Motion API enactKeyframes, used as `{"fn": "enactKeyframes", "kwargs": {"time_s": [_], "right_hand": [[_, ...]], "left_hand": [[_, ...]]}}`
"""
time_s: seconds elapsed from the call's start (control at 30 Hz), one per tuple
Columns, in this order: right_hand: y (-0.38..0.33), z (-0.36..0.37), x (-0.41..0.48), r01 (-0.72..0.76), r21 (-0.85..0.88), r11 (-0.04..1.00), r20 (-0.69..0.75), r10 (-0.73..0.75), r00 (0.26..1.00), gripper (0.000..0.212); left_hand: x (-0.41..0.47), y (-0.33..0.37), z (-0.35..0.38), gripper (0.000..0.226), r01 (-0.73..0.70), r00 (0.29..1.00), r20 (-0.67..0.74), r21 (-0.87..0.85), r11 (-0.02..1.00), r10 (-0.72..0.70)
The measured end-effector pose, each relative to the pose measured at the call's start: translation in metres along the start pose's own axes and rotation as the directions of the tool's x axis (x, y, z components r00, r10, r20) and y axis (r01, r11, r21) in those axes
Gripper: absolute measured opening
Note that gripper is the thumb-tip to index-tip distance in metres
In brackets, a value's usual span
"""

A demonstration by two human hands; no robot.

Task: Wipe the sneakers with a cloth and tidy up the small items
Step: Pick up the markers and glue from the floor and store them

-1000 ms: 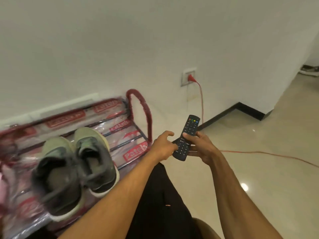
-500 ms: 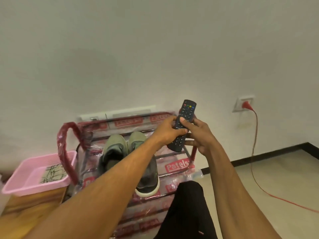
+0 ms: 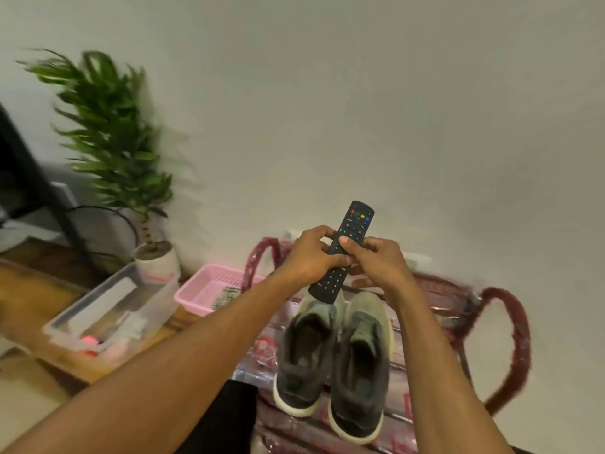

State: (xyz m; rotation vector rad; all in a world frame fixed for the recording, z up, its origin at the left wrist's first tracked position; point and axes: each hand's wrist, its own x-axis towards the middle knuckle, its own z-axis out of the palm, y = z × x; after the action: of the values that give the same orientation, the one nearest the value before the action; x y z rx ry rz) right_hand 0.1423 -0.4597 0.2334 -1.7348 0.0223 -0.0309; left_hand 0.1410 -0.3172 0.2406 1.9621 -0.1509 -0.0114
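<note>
A black remote control [image 3: 352,231] with coloured buttons at its far end is held up in front of me. My left hand [image 3: 309,255] grips its left side with curled fingers. My right hand [image 3: 376,257] holds its right side, the thumb pressing on the buttons. Directly below the remote a pair of grey-green sneakers [image 3: 334,355] with white soles stands side by side on a red shoe rack [image 3: 504,322] wrapped in plastic. No cloth is in sight.
A pink basket [image 3: 209,290] with a patterned item inside sits left of the rack on a wooden surface [image 3: 29,299]. Further left is a clear plastic box [image 3: 111,309] with small items. A potted plant [image 3: 121,142] stands against the white wall.
My view has swung left, so the plant and clear box appear and the wall socket is gone. Both hands keep holding the remote, which is now above the sneakers.
</note>
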Motion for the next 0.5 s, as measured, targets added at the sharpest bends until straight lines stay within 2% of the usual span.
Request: {"fn": "enactKeyframes", "kwargs": {"time_s": [0.13,0.3,0.5], "right_hand": [[-0.027,0.062,0.008,0.062,-0.052,0.997,0.143,-0.054,0.988,0.035],[-0.041,0.143,0.005,0.084,-0.019,0.996,0.214,-0.078,0.974,0.041],[-0.039,0.24,-0.007,0.147,-0.138,0.98,0.346,-0.091,0.934,0.026]], "left_hand": [[-0.02,-0.02,-0.068,0.045,0.026,0.986,-0.165,-0.012,1.0,-0.028],[-0.054,-0.056,-0.157,0.044,0.105,0.938,-0.328,-0.026,0.994,-0.107],[-0.094,-0.116,-0.237,0.045,0.177,0.862,-0.476,-0.043,0.983,-0.176]]}}
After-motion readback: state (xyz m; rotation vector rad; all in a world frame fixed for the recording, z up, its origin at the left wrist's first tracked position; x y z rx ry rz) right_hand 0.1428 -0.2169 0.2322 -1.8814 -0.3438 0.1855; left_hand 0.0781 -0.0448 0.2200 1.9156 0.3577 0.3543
